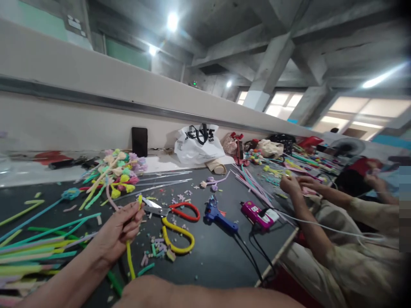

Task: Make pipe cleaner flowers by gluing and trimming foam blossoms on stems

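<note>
Pipe cleaner (129, 256), yellow-green, stands nearly upright in the left hand (119, 230), its top poking out above the fingertips and its tail curving down toward the near edge of the counter (212, 256). The left hand is clenched around it at mid-length. The right hand cannot be made out; only a forearm (192, 297) lies across the bottom of the view, so its state cannot be told. Just right of the left hand lie scissors (175, 222) with one red and one yellow loop, blades pointing at the fingers. Further right rest a blue glue gun (220, 216) and a pink glue gun (257, 214). A pile of coloured stems (35, 252) lies left of the hand, and a co-worker's hand (290, 185) works further along.
</note>
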The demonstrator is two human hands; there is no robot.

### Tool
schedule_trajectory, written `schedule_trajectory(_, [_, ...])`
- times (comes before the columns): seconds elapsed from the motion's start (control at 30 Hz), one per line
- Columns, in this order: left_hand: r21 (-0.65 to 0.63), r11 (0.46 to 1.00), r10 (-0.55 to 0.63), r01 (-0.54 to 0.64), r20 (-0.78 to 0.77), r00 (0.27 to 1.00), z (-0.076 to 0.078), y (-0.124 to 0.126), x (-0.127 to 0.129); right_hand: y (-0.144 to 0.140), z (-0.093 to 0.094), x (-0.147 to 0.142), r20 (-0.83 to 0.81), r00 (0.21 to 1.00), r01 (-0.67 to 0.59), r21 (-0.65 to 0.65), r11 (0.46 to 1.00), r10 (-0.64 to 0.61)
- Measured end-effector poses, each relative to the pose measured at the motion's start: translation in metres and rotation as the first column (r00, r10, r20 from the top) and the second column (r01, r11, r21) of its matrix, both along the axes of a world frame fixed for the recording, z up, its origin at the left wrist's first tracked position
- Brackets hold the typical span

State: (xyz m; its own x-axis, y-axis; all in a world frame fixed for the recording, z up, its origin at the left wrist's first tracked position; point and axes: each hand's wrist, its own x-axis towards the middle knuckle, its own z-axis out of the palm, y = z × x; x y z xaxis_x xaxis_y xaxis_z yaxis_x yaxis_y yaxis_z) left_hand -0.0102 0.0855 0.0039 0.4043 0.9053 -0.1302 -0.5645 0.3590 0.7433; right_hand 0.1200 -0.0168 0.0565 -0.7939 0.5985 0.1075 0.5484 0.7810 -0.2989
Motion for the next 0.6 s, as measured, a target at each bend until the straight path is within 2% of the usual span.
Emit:
schedule_trajectory(0.1, [-0.012,1.0,-0.003,0.003,-0.005,1.0,-0.002,0.001,0.001,0.002,0.009,0.041,0.014,0.987,0.16,0.04,0.986,-0.161])
schedule_trajectory(0.17, [-0.019,1.0,-0.018,0.018,0.004,1.0,-0.002,0.002,0.003,0.008,0.012,0.077,0.02,0.935,0.351,0.092,0.932,-0.354])
schedule_trajectory(0.2, [-0.018,1.0,-0.026,0.026,0.007,1.0,-0.001,0.002,0.004,0.013,0.011,0.096,0.007,0.8,0.593,0.145,0.792,-0.6])
schedule_trajectory(0.23, [-0.015,0.999,-0.033,0.033,0.006,0.999,-0.001,0.002,0.005,0.019,0.009,0.114,0.005,0.64,0.754,0.188,0.63,-0.768])
schedule_trajectory(0.27, [-0.012,0.999,-0.039,0.039,0.003,0.999,0.0,0.002,0.005,0.024,0.005,0.13,0.029,0.518,0.833,0.21,0.512,-0.855])
schedule_trajectory(0.3, [-0.01,0.999,-0.041,0.041,-0.002,0.999,0.0,0.002,0.006,0.03,-0.001,0.145,0.07,0.432,0.877,0.2,0.437,-0.899])
schedule_trajectory(0.33, [-0.008,0.999,-0.042,0.042,-0.006,0.999,0.001,0.002,0.006,0.036,-0.007,0.156,0.122,0.401,0.896,0.154,0.416,-0.908])
schedule_trajectory(0.47, [-0.004,0.999,-0.049,0.049,-0.01,0.999,0.002,-0.001,0.005,0.052,-0.026,0.179,0.152,0.406,0.905,0.07,0.42,-0.901])
schedule_trajectory(0.6, [-0.001,0.999,-0.044,0.044,-0.016,0.999,0.002,0.0,0.005,0.056,-0.025,0.184,0.124,0.379,0.923,0.024,0.384,-0.917])
